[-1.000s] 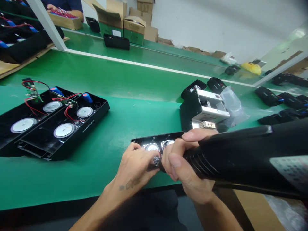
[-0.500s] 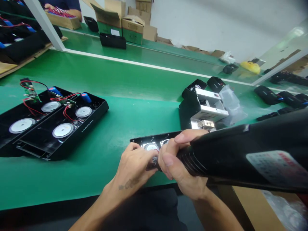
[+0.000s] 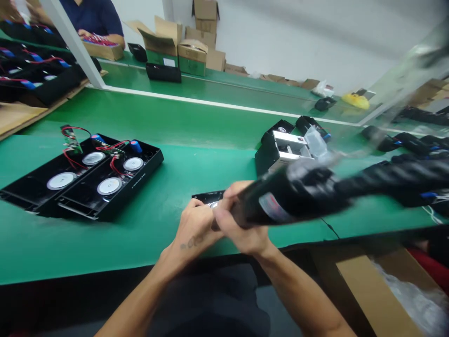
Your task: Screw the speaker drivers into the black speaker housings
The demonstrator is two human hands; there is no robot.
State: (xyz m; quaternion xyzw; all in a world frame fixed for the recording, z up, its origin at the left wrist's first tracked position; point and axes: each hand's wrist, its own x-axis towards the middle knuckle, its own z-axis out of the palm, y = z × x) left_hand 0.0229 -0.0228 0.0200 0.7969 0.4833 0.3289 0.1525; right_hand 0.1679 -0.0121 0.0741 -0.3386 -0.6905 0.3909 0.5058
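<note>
An electric screwdriver, black with a label and a thick cord, is gripped in my right hand. Its body slants up to the right, and its tip is hidden between my hands. My left hand is closed at the near left of a black speaker panel, fingers curled over its edge beside the screwdriver's front end. Only a strip of the panel and a bit of a silver speaker cone show. To the left lie two black speaker housings with round white-backed drivers, red wires and blue cylindrical parts.
A silver-and-black boxy machine stands beyond the screwdriver, with a plastic bag beside it. More black housings lie at right. Cardboard boxes and a person are behind the white-edged divider. An open carton sits lower right.
The screwdriver's rear has swung away from the camera, exposing its cord. My right hand has shifted slightly left and covers more of the panel. The whole view has shifted a little.
</note>
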